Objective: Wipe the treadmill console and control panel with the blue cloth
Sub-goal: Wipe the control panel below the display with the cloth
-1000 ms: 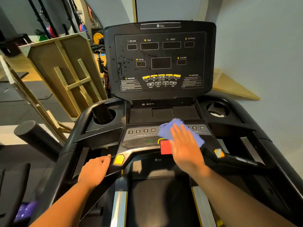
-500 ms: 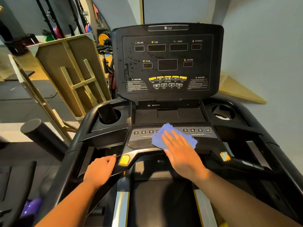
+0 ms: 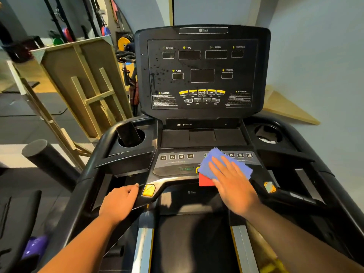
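L cupholder (image 3: 137,141) holds dark object (image 3: 128,135); R hand (image 3: 231,180) presses cloth (image 3: 224,164).

Blue cloth (image 3: 224,164) — plain periwinkle blue, no print. Treadmill console (image 3: 202,71) — black, with white-outlined display boxes, white lettering, small yellow icons by the labels, dark droplet speckles down its left part. A row of yellow buttons (image 3: 201,92) above a row of grey ones. Control panel (image 3: 177,164) — black to dark grey with a silver lower edge; white-framed number keys, green START lettering. Red block (image 3: 204,180) just below the cloth. Yellow button (image 3: 149,190) on the left grip; a worn yellow-orange and grey patch (image 3: 269,187) on the right one. Belt rails (image 3: 144,249) silver, edged yellow. Wooden frame (image 3: 84,85) pale tan. Wall (image 3: 315,56) pale blue-grey. Purple object (image 3: 33,247), lower left, blurred.
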